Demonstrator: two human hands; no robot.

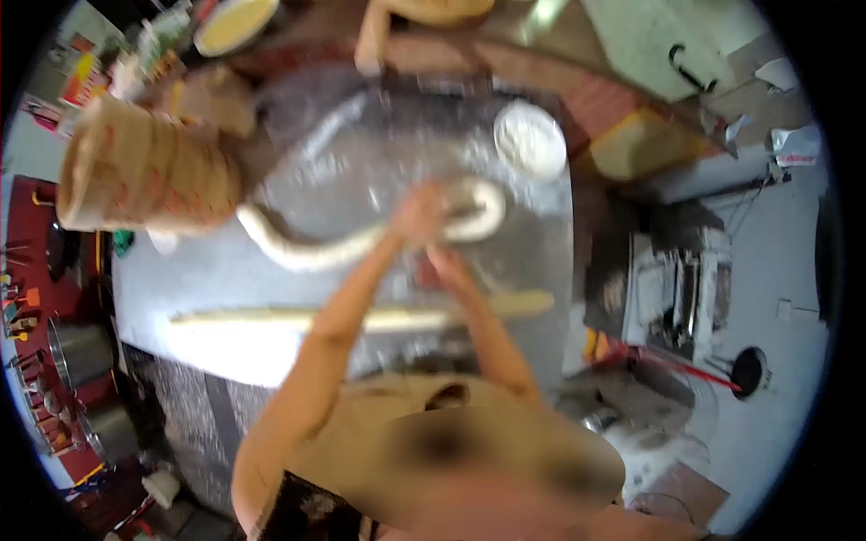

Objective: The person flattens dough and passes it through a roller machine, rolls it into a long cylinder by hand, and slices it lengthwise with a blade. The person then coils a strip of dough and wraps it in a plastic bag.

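Note:
A long white rope of dough [311, 256] curves across the floured table [216, 275], its right end bent into a loop. My left hand [419, 215] lies over the dough just left of the loop; its fingers are blurred. Close below it is my right hand [442, 264], also smeared by motion, near the dough's lower edge. Whether either hand grips the dough cannot be made out. A long pale rolling stick [406, 318] lies across the table nearer to me, passing beneath my forearms.
A stack of round wooden steamers [149, 171] stands at the table's left. A white bowl of flour [529, 141] sits at the back right. Beyond the far edge are a yellow-filled bowl [236, 25] and a wooden stool [433, 11]. Metal pots [81, 352] stand at far left.

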